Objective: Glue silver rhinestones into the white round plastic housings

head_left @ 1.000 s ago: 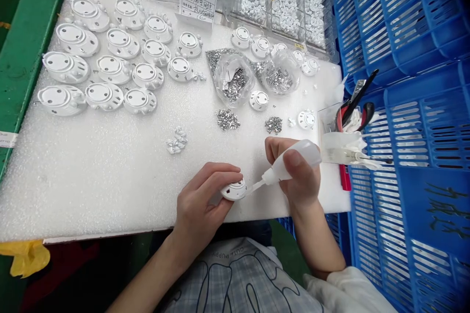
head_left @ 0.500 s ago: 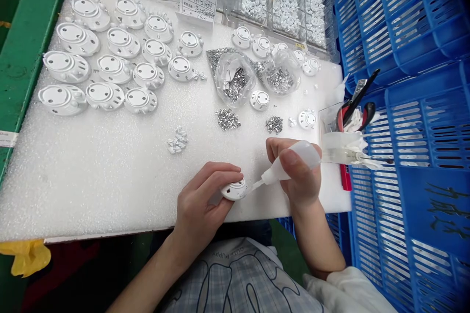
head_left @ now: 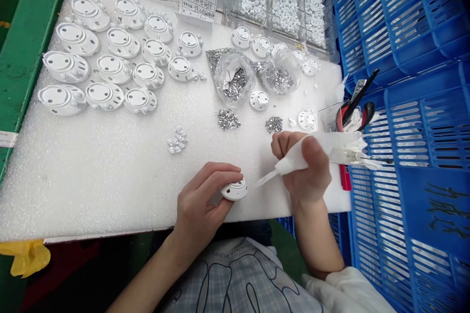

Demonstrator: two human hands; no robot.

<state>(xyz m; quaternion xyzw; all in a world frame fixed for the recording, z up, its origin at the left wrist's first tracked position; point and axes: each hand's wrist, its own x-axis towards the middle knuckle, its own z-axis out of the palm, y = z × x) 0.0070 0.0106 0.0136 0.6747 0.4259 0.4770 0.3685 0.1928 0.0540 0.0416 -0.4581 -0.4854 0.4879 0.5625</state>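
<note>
My left hand (head_left: 201,200) pinches a small white oval plastic part (head_left: 235,190) by its edge, low over the foam sheet (head_left: 121,171). Its top carries a raised disc, partly covered by my fingers. In my right hand (head_left: 308,171) is a white squeeze bottle (head_left: 293,159), tilted so that its thin nozzle points down and left. The nozzle tip is apart from the oval part, a little to its right. Beyond my hands lie two small heaps of shiny metal pieces (head_left: 228,120) and a little pile of white plastic bits (head_left: 177,140).
Rows of similar white oval parts (head_left: 105,95) stand at the left. Two open bags of metal pieces (head_left: 235,80) lie mid-table. Behind are clear compartment trays (head_left: 286,0) and a label card (head_left: 198,1). Blue crates (head_left: 422,117) and a holder with black-and-red-handled pliers (head_left: 356,102) flank the right.
My right hand has drawn the squeeze bottle up and to the right, so its nozzle has moved off from the oval part. My left hand has stayed in place.
</note>
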